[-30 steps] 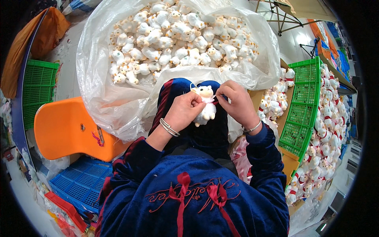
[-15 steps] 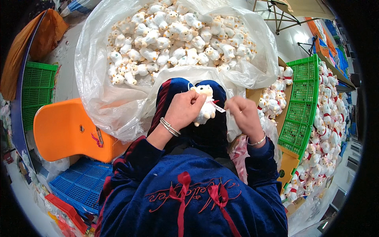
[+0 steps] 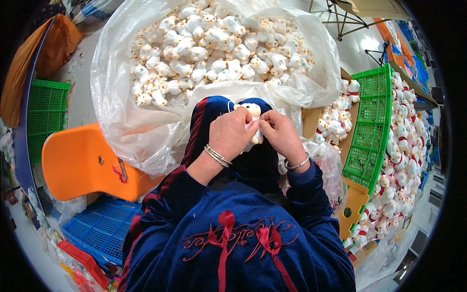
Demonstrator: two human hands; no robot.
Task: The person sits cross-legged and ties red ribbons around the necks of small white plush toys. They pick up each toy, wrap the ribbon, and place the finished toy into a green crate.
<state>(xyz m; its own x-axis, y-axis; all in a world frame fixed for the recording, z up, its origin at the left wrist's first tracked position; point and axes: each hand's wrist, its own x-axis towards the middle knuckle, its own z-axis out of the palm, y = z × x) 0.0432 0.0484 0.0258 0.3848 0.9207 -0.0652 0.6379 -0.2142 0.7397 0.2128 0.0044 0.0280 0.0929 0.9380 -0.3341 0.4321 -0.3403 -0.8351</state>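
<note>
A small white plush animal toy point(image 3: 253, 109) with a cream head stands out above my lap, partly covered by my fingers. My left hand point(image 3: 229, 133) is closed round its left side, the thumb pressed at its neck. From the right, my right hand point(image 3: 281, 133) meets the left thumb at the toy's neck, with thumb and forefinger pinched together. Whatever lies in that pinch is hidden. A thin pale loop sticks out by the toy's head. The red ribbon and white tag, visible earlier, are covered now.
A large clear plastic bag point(image 3: 113, 92) full of similar plush toys lies open ahead of my knees. At right stand a cardboard box point(image 3: 311, 121) and a green crate point(image 3: 368, 131), with toys wearing red ribbons beyond. An orange chair point(image 3: 73, 160) and blue crate point(image 3: 99, 226) are at left.
My right hand has moved left from beside the toy to its neck and closed against the left thumb. The left hand keeps its grip on the toy.
</note>
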